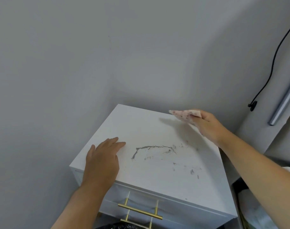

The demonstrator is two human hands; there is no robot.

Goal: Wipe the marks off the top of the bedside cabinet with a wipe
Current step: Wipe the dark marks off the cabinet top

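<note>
Marks [155, 152] of grey dirt sit on the white top of the bedside cabinet [141, 128], in the near middle part, with a curved line on the left and small smudges trailing off to the near right. We see our left hand [102, 161] lying flat on the near left part of the top, fingers straight and close together, holding nothing, with its fingertips just beside the curved line. Our right hand [207, 125] is at the far right edge of the top, well apart from the grey dirt, and its fingers are pinched on the wipe [184, 115]. That cloth is pale with pink spots, and its loose end sticks out to the left above the top. Below the top, on the near side, the drawer has a gold handle [140, 210]. A grey wall [91, 63] stands behind, and a black cable [273, 63] hangs down it on the far right.
</note>
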